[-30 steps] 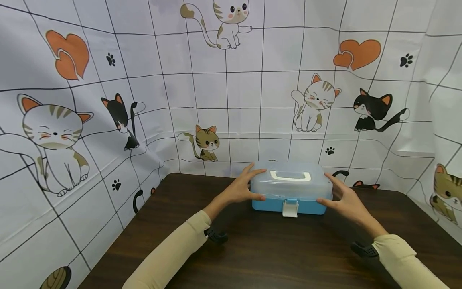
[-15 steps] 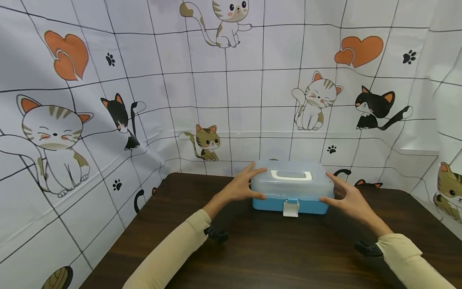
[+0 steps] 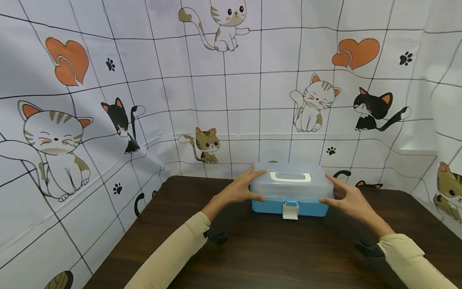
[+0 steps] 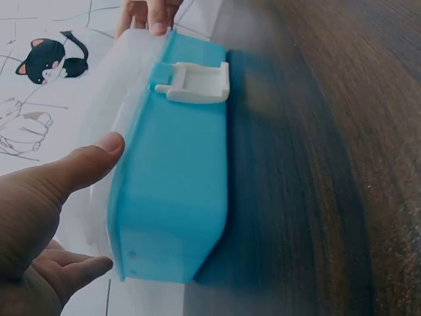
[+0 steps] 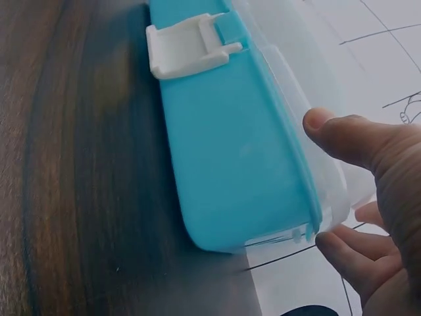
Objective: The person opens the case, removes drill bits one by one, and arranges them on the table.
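A plastic storage box (image 3: 270, 206) with a light blue base stands at the far part of the table. Its cloudy clear lid (image 3: 258, 186) lies over the base and carries a white handle (image 3: 290, 177). The white front latch (image 3: 290, 210) hangs down, flipped away from the lid. My left hand (image 3: 240, 188) holds the lid's left end, its thumb (image 4: 99, 155) at the front near the rim. My right hand (image 3: 346, 200) holds the right end in the same way, thumb (image 5: 342, 135) in front. Both hands' farther fingers are partly hidden.
The dark wooden table (image 3: 281, 257) stretches from the box toward me. Behind and to the left hangs a white sheet (image 3: 245, 92) with grid lines and printed cats. Dark straps (image 3: 216, 237) sit at both wrists, below the cream sleeves (image 3: 173, 253).
The right hand has shifted very slightly to the right. The left hand and the box stay nearly in place, and the head view has tilted a little.
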### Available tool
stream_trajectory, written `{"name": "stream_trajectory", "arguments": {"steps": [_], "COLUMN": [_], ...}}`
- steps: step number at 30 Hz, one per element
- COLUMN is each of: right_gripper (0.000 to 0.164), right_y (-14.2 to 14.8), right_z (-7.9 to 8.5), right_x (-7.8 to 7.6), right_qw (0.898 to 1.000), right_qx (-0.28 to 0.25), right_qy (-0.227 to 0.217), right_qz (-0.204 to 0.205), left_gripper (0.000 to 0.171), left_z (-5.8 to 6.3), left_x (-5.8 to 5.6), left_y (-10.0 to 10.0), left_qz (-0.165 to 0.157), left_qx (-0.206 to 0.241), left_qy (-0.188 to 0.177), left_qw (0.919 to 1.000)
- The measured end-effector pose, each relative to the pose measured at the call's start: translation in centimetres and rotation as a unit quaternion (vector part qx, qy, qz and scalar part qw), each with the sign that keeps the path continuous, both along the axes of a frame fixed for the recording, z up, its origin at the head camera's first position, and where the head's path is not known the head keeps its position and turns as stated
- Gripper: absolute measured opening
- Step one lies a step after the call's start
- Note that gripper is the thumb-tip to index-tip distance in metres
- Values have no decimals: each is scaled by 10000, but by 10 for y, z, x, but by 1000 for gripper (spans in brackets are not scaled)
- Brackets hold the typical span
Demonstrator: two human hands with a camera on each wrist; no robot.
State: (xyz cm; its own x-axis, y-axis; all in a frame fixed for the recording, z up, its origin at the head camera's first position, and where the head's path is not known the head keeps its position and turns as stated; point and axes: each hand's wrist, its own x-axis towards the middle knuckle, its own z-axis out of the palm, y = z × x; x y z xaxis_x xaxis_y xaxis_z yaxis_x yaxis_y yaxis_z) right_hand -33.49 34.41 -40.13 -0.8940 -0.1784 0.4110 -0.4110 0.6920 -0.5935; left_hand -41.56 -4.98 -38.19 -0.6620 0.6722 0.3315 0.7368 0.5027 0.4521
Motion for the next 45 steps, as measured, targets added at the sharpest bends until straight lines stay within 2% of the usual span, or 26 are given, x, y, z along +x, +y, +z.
{"name": "stream_trajectory", "arguments": {"steps": [4, 9, 19, 22, 25, 29, 36, 40, 45], "right_gripper": [97, 92, 91, 88, 84, 78, 73, 72, 69], "right_y": [0, -2, 9, 14, 18, 20, 20, 20, 19], "right_z": [3, 10, 17, 18, 20, 20, 19, 21, 22], "right_x": [3, 6, 6, 4, 3, 4, 7, 6, 5], "right_qw": [10000, 10000, 9988, 9972, 9951, 9955, 9957, 9945, 9939], "right_qx": [-62, -72, -192, -265, -380, -266, -96, -137, -186], "right_qy": [4, 39, 31, -44, -71, 55, 382, 563, 571], "right_qz": [-46, -28, 453, 699, 911, 903, 840, 873, 927], "left_gripper": [93, 85, 75, 75, 74, 74, 75, 79, 83], "left_z": [2, 5, 3, 3, 3, 3, 5, 7, 6], "left_x": [2, 3, -5, -7, -9, -9, -4, -6, -13], "left_y": [2, 1, -3, -5, -5, -5, -4, -7, -15], "left_qz": [-36, -163, -559, -632, -636, -639, -629, -694, -983], "left_qx": [0, 130, 1045, 1060, 983, 972, 1040, 1267, 1633], "left_qy": [-43, 161, 730, 814, 1059, 1234, 890, 365, -229], "left_qw": [10000, 9997, 9903, 9890, 9875, 9855, 9886, 9888, 9814]}}
